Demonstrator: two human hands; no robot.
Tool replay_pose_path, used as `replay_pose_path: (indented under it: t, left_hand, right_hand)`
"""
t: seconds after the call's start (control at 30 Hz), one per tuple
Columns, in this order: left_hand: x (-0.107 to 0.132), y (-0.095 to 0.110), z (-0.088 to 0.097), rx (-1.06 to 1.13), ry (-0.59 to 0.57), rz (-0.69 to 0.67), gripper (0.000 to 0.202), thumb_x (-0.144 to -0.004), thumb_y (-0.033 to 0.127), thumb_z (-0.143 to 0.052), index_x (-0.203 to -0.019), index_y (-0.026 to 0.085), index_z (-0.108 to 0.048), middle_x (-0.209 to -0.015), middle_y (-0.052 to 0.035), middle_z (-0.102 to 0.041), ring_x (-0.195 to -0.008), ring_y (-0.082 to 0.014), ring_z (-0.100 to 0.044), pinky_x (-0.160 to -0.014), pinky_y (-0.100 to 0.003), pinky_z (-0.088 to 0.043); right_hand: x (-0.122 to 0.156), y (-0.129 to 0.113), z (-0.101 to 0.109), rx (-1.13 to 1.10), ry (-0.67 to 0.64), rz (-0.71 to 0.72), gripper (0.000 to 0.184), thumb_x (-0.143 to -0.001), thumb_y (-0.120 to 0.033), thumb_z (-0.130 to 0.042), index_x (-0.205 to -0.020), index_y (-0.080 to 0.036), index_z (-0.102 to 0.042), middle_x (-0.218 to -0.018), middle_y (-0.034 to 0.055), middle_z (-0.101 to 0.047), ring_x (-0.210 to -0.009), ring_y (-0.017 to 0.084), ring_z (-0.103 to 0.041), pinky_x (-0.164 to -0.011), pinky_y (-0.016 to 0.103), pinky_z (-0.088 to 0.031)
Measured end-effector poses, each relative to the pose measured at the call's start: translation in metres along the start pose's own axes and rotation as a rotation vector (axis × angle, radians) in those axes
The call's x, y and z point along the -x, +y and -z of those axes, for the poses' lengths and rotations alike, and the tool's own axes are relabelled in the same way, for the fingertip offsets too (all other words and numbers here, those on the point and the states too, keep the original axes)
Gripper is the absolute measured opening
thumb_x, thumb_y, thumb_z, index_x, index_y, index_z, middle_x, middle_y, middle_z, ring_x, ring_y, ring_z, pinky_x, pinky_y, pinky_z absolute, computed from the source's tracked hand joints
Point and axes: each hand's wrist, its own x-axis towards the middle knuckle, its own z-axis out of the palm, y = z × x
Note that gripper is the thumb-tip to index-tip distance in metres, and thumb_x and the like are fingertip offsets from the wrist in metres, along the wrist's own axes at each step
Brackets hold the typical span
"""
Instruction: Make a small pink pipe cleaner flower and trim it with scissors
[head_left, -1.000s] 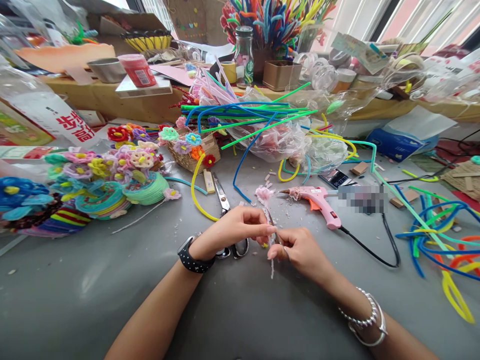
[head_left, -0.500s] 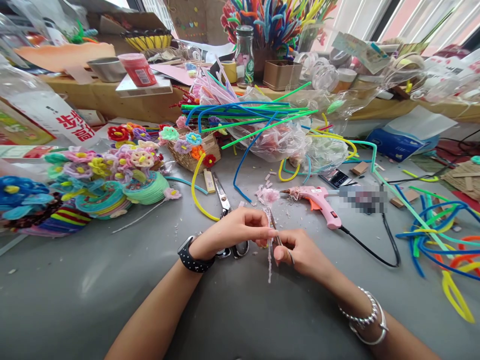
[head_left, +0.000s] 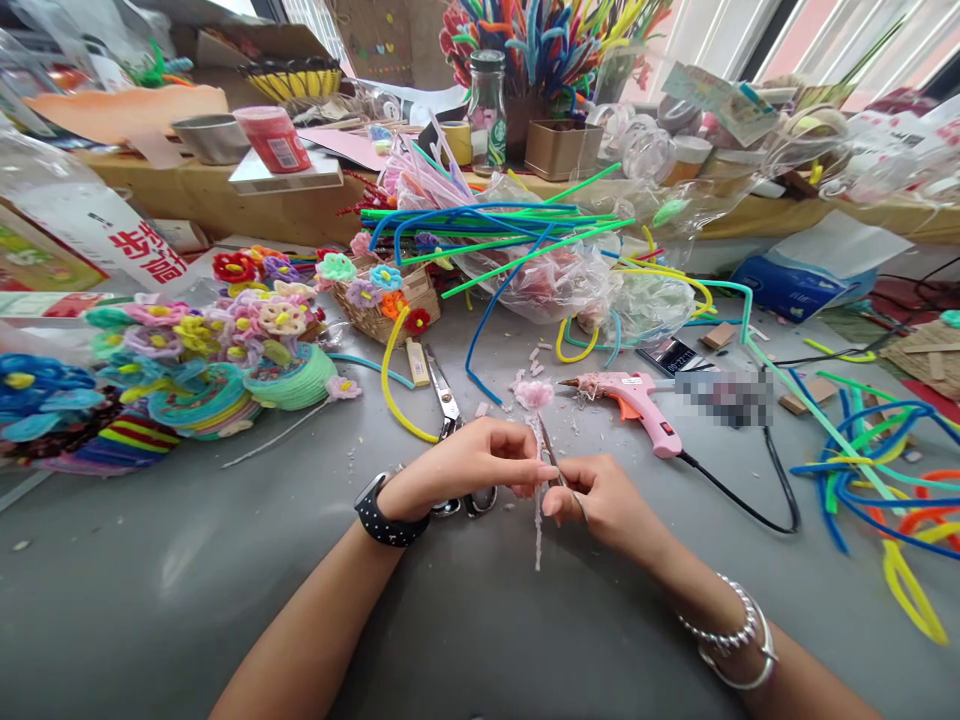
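My left hand (head_left: 471,462), with a black watch on its wrist, pinches the stem of a small pink pipe-cleaner flower (head_left: 533,393). The flower's pale stem hangs down between my hands to about the table top. My right hand (head_left: 600,498), with silver bracelets on its wrist, is closed on a thin metal tool (head_left: 550,455) whose tip points up at the stem. Both hands meet just above the grey table (head_left: 187,570).
Scissors (head_left: 450,420) lie behind my left hand. A pink glue gun (head_left: 634,400) with a black cord lies to the right. Finished pipe-cleaner flowers (head_left: 202,350) and a small basket (head_left: 386,300) fill the left. Loose coloured pipe cleaners (head_left: 870,460) sprawl at right and behind.
The flower head has shifted slightly right and the stem has swung to hang straighter down. My right hand has turned a little with the tool. My left hand has barely moved.
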Motion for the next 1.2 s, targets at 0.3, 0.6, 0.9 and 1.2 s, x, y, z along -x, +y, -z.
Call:
replay_pose_path:
  t: [0.3, 0.6, 0.9, 1.2]
  left_hand:
    - [-0.0013, -0.0003, 0.0004, 0.098, 0.048, -0.020, 0.021, -0.070, 0.033, -0.058, -0.067, 0.012, -0.054, -0.062, 0.0025, -0.053, -0.060, -0.0066, -0.050, -0.059, -0.020, -0.039]
    - [-0.0012, 0.0000, 0.0004, 0.101, 0.042, 0.005, 0.020, -0.068, 0.031, -0.060, -0.065, 0.012, -0.055, -0.060, 0.0028, -0.056, -0.058, -0.0063, -0.052, -0.058, -0.019, -0.041]
    - [-0.0017, -0.0004, 0.0003, 0.141, 0.046, 0.039, 0.019, -0.068, 0.030, -0.061, -0.063, 0.011, -0.058, -0.057, 0.0022, -0.057, -0.054, -0.0065, -0.054, -0.056, -0.019, -0.044]
    - [-0.0006, 0.0010, 0.0002, 0.138, 0.037, 0.072, 0.020, -0.067, 0.031, -0.061, -0.065, 0.011, -0.061, -0.058, 0.0010, -0.061, -0.056, -0.0082, -0.058, -0.058, -0.020, -0.046]
  right_hand:
    - [-0.0009, 0.0022, -0.0001, -0.017, -0.050, 0.107, 0.067, -0.063, -0.077, -0.030, -0.056, -0.013, -0.050, -0.056, 0.0004, -0.044, -0.054, 0.011, -0.037, -0.048, 0.022, -0.027]
    - [-0.0006, 0.0029, -0.0002, 0.034, -0.080, 0.125, 0.067, -0.063, -0.078, -0.027, -0.056, -0.014, -0.047, -0.056, -0.0018, -0.036, -0.053, 0.010, -0.032, -0.047, 0.021, -0.023]
    - [-0.0006, 0.0028, -0.0059, 0.031, 0.056, 0.044, 0.053, -0.068, -0.064, -0.043, -0.047, -0.015, -0.041, -0.048, -0.0041, -0.035, -0.049, 0.008, -0.031, -0.046, 0.020, -0.026]
    - [-0.0007, 0.0052, -0.0063, 0.058, 0.056, 0.106, 0.059, -0.065, -0.071, -0.037, -0.049, -0.015, -0.040, -0.051, -0.0041, -0.029, -0.050, 0.008, -0.026, -0.044, 0.021, -0.021]
